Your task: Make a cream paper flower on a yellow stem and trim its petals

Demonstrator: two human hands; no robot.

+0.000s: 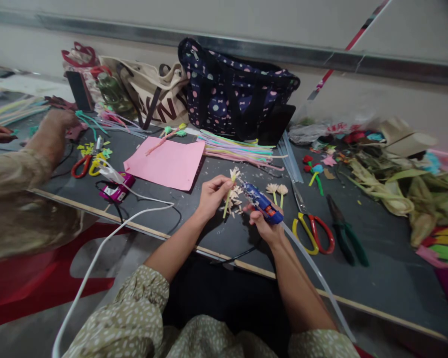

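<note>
My left hand [215,195] pinches the green stem of a small pale flower [234,175], held upright over the table. In my right hand [266,223] is a blue glue gun [259,200], its nozzle pointing at the flower from the right, close to the petals; whether they touch cannot be made out. A clear glue stick trails from the gun's back end. Loose cream petals [233,201] lie beneath the flower. Two finished-looking cream flowers [277,190] on green stems rest just right of the gun.
Scissors [313,231] and green-handled pliers [346,233] lie right, near dry husks [381,186]. Pink paper [166,161] and pipe cleaners [242,149] lie behind my hands, before a dark patterned bag [235,94]. A white cable [108,238] crosses the table edge. Another person's arm [48,141] reaches in left.
</note>
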